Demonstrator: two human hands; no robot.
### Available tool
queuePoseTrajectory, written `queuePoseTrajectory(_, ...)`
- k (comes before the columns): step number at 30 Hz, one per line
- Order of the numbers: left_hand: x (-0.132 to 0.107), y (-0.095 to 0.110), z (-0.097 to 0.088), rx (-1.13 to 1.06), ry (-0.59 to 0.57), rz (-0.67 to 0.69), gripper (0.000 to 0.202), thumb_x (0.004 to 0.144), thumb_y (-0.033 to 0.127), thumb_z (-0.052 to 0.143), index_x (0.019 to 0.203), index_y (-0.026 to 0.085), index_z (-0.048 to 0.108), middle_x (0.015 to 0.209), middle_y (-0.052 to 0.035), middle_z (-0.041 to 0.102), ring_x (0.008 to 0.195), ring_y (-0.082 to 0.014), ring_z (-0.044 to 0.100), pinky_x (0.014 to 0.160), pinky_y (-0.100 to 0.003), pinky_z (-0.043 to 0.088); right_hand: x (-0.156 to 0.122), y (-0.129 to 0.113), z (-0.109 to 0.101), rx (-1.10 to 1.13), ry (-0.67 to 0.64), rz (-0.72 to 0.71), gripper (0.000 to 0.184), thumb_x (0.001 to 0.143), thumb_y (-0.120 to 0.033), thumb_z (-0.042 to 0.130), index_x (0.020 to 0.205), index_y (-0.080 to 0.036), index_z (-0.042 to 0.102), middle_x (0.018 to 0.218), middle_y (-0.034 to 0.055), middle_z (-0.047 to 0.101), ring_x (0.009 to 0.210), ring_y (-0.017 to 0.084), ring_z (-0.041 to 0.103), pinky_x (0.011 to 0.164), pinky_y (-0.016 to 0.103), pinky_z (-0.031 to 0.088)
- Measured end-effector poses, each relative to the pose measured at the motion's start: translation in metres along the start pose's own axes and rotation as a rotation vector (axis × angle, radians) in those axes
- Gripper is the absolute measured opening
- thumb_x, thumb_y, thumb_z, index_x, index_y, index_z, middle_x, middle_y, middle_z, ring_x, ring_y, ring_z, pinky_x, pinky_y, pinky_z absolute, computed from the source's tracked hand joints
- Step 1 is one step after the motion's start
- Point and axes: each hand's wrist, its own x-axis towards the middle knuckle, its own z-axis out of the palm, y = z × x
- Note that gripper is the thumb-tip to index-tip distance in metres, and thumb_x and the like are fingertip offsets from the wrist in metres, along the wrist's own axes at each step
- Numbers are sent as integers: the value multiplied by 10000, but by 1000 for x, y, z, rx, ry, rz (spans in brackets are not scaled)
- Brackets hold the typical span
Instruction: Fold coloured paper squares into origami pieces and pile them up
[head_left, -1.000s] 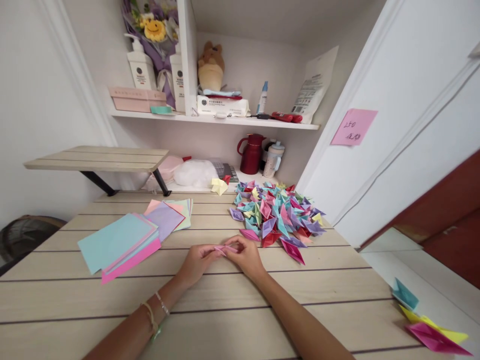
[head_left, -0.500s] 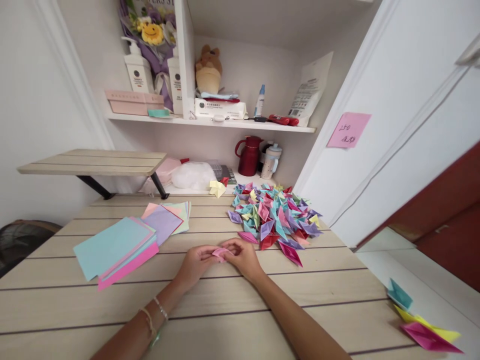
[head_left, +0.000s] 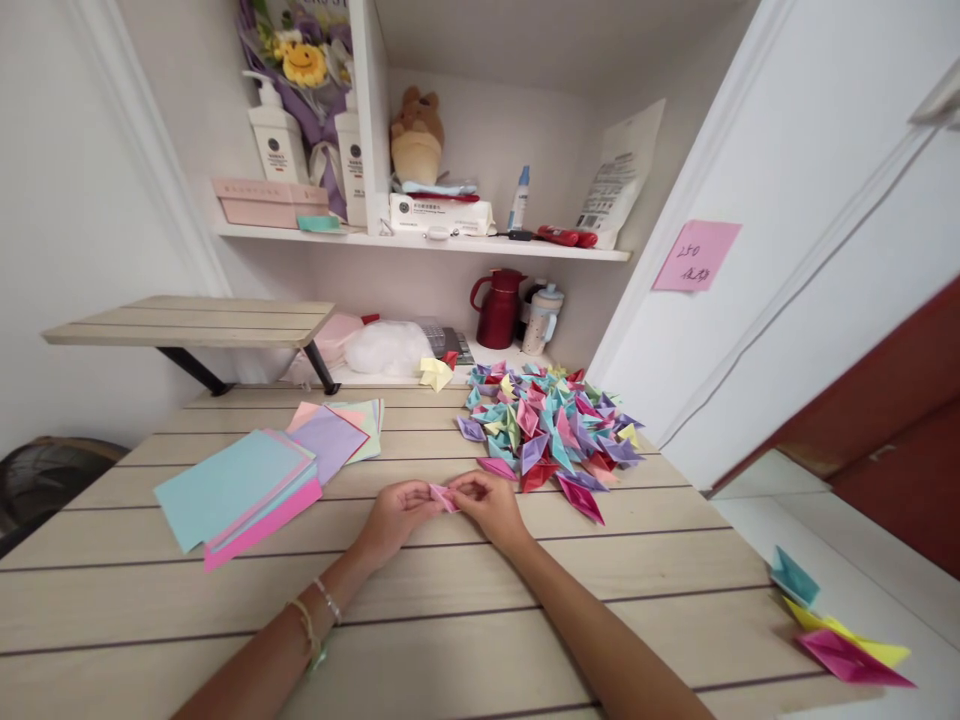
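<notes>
Between my two hands, just above the table's middle, is a small folded piece of pink paper (head_left: 444, 497). My left hand (head_left: 397, 515) pinches its left side with thumb and fingers. At the right side, my right hand (head_left: 487, 505) grips it with closed fingertips, which hide part of the folds. Beyond my right hand lies a heap of folded paper boats (head_left: 551, 425) in many colours. A magenta paper boat (head_left: 497, 467) rests close behind that hand. To the left of my hands is a stack of coloured paper sheets (head_left: 236, 485), light blue on top.
A raised wooden stand (head_left: 195, 322) is at the back left. Behind the heap stand a red jug (head_left: 499, 308) and a light-coloured cup (head_left: 541, 322). Several paper boats (head_left: 847, 655) sit at the table's right edge. A pale yellow folded paper (head_left: 435, 374) lies at the back.
The pink paper has been turned between my fingers and now shows a narrower, slanted shape. Both hands stay almost in place; the whole view has shifted slightly.
</notes>
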Motion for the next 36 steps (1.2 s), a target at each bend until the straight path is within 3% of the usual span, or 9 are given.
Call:
queuePoseTrajectory(3,-1,1,1,67,12,41,193,638,234,669,806,143,653,874,-79,714,841,-221,652,795,-322,483,-1,0,0,4,-15,7,164,658,-310,681,754,-177,676,739,62,696,643,196,646,581,297,524)
queuePoseTrajectory(7,-1,2,2,95,37,62,155,683,293,627,741,151,646,825,-67,720,808,-211,657,762,-307,486,-3,-8,1,14,-38,1,189,703,-329,643,818,-181,670,765,61,693,660,189,648,579,287,518)
queuePoseTrajectory(12,3,-2,-1,55,101,33,191,653,309,662,730,136,644,778,-69,721,764,-207,656,732,-310,493,-3,-10,2,26,-108,-18,408,597,-317,736,969,-197,619,830,50,685,723,192,645,615,281,509)
queuePoseTrajectory(17,5,-6,-2,60,103,23,215,677,322,646,761,124,654,763,-72,713,722,-184,645,701,-294,500,0,2,4,14,-96,-9,270,647,-347,694,849,-177,636,696,28,674,643,175,633,593,276,495)
queuePoseTrajectory(22,8,-7,-5,3,85,-1,261,678,355,644,789,119,649,830,-94,711,766,-197,648,741,-326,502,1,2,3,-7,-58,-9,318,631,-357,703,877,-175,617,629,12,661,590,169,626,563,271,496)
queuePoseTrajectory(27,13,-6,-8,3,85,-26,289,682,385,634,812,126,630,884,-101,703,794,-194,654,767,-330,501,0,-1,0,-22,34,-57,252,689,-368,654,861,-184,636,732,52,692,657,190,648,568,282,518)
queuePoseTrajectory(31,13,-4,-7,38,56,-42,295,654,350,663,838,123,616,777,-80,694,740,-196,659,717,-327,512,-3,0,-10,-77,126,-70,220,720,-383,616,797,-181,658,678,50,681,579,189,628,526,296,510)
queuePoseTrajectory(35,9,2,-9,105,53,-32,293,660,318,655,882,136,598,737,-49,661,717,-195,652,642,-303,508,6,-13,-47,-155,316,-118,242,752,-373,572,877,-182,652,826,74,675,704,201,614,660,330,488)
queuePoseTrajectory(36,8,4,-11,133,63,-23,276,670,317,643,878,141,598,746,-48,656,720,-195,648,628,-295,502,11,-18,-61,-218,443,-153,269,763,-379,549,914,-177,645,844,78,673,708,200,611,661,332,483)
